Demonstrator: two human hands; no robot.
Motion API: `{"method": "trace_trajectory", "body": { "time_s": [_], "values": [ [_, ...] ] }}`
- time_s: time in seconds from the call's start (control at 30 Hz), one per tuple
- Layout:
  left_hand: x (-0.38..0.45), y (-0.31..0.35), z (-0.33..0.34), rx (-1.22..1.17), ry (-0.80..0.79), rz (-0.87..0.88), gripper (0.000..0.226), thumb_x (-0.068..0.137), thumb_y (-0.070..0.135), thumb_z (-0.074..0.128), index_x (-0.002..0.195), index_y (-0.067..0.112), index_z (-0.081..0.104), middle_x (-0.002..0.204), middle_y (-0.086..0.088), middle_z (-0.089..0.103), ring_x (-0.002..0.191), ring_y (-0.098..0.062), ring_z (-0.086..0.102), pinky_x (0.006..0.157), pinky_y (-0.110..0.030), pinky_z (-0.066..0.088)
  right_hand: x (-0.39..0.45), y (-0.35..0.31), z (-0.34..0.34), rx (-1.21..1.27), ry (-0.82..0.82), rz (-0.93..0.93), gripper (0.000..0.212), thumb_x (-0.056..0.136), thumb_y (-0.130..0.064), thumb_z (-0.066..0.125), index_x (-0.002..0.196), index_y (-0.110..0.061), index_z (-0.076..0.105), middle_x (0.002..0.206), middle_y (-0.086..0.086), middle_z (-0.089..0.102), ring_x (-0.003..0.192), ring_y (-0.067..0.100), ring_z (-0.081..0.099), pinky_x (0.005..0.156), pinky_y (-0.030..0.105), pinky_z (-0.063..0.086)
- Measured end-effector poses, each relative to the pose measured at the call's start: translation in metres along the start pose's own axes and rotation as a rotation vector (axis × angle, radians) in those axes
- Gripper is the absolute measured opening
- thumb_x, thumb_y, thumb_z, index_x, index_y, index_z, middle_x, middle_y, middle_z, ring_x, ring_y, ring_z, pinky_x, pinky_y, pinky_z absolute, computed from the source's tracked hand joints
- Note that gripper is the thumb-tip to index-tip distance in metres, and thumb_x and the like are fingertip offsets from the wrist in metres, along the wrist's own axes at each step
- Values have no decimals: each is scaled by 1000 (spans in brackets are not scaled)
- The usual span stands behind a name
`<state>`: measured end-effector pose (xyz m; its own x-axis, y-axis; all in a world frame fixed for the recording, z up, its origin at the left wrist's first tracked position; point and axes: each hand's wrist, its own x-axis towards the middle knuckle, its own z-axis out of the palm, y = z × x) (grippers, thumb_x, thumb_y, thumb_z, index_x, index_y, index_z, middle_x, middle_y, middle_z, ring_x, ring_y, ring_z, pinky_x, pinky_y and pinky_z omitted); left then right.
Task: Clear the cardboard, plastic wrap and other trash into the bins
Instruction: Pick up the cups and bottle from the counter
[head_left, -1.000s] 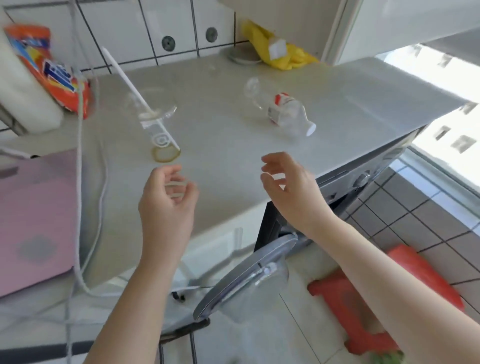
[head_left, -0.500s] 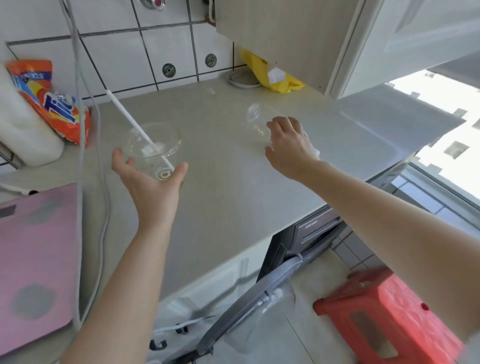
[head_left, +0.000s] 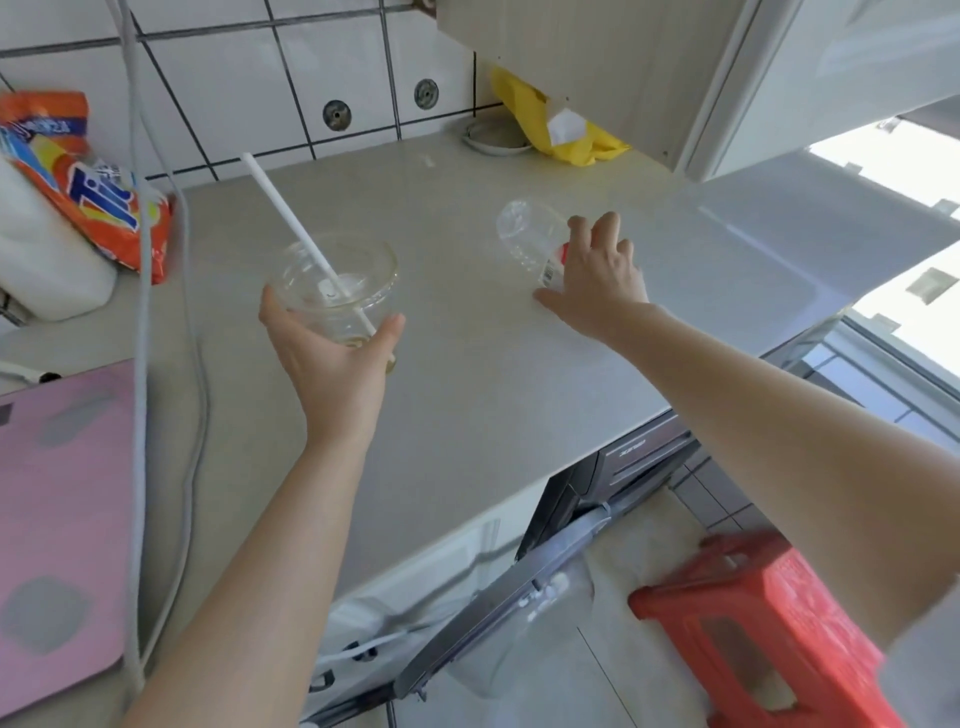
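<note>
A clear plastic cup with a white straw stands on the grey counter. My left hand cups its lower part from the near side, thumb on the right wall and fingers on the left wall. To the right an empty clear plastic bottle with a red-and-white label lies on its side. My right hand lies over its label end, fingers spread across the top and thumb stretched out on the near side. The bottle's cap end is hidden under that hand.
An orange detergent bag and a white jug stand at the back left, a yellow bag at the back right. Grey cables hang beside a pink scale. Below the counter are an open appliance door and a red stool.
Both hands reached forward from the counter edge. The left hand closed around the cup's base, and the right hand came down onto the lying bottle.
</note>
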<state>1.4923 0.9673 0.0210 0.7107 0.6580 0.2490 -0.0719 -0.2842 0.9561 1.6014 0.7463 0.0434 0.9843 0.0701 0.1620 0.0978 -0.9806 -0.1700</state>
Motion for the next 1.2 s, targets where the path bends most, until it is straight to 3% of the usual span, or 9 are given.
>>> {"method": "trace_trajectory", "body": {
  "time_s": [0.1, 0.17, 0.37, 0.63, 0.73, 0.8, 0.93, 1.07, 1.2],
  "values": [
    [-6, -1, 3, 21, -16, 5, 89, 61, 26, 85, 134, 14, 35, 129, -4, 41, 120, -19, 49, 101, -30, 44, -5, 1, -1, 9, -20, -2, 75, 78, -44, 70, 132, -9, 31, 128, 15, 30, 109, 41, 46, 85, 45, 47],
    [-12, 2, 5, 15, -34, 0, 83, 60, 29, 84, 128, 16, 38, 128, -3, 43, 117, -18, 51, 102, -37, 44, -12, 3, -2, 47, -22, -8, 69, 80, -37, 69, 131, -9, 33, 126, 15, 31, 108, 40, 48, 82, 44, 48],
    [-45, 11, 11, -37, -118, 16, 77, 65, 27, 83, 126, 27, 36, 131, 2, 41, 117, -14, 52, 93, -21, 48, -57, 17, -16, 246, -81, -38, 73, 79, -43, 67, 137, -16, 30, 127, 11, 43, 107, 36, 55, 84, 43, 50],
    [-119, 45, 24, -89, -261, 69, 75, 69, 22, 83, 122, 38, 32, 121, 20, 42, 119, -13, 50, 92, -21, 48, -157, 61, -39, 465, -49, 19, 76, 80, -43, 69, 141, -21, 30, 135, 5, 43, 111, 26, 56, 85, 34, 45],
    [-162, 63, 35, -109, -338, 82, 77, 71, 17, 82, 122, 39, 29, 127, 8, 42, 118, -8, 51, 77, -6, 45, -198, 94, -45, 501, -28, 79, 76, 79, -44, 69, 141, -22, 30, 136, 3, 43, 112, 23, 55, 86, 32, 46],
    [-193, 75, 41, -111, -383, 89, 78, 72, 15, 81, 124, 36, 28, 130, 6, 42, 112, 1, 52, 76, -3, 43, -226, 119, -49, 534, -13, 118, 75, 80, -45, 68, 141, -24, 31, 137, 2, 42, 113, 19, 53, 86, 26, 41],
    [-262, 89, 56, -135, -519, 55, 86, 70, 18, 83, 135, 26, 28, 125, 18, 46, 112, 0, 55, 89, -12, 46, -288, 174, -61, 590, 3, 230, 73, 80, -43, 68, 140, -26, 31, 137, -2, 42, 113, 14, 48, 87, 25, 36],
    [-336, 88, 78, -94, -711, 34, 96, 66, 21, 85, 140, 25, 23, 137, 0, 44, 119, -13, 55, 101, -40, 47, -357, 233, -66, 613, 9, 338, 70, 80, -42, 68, 138, -30, 31, 133, -4, 42, 111, 13, 48, 87, 26, 38],
    [-416, 87, 107, -70, -912, -13, 105, 68, 15, 84, 143, 32, 12, 134, -9, 47, 107, -11, 62, 95, -28, 51, -429, 296, -67, 604, 10, 466, 70, 80, -42, 68, 138, -30, 31, 130, -4, 42, 100, 6, 41, 83, 25, 37]
  ]
}}
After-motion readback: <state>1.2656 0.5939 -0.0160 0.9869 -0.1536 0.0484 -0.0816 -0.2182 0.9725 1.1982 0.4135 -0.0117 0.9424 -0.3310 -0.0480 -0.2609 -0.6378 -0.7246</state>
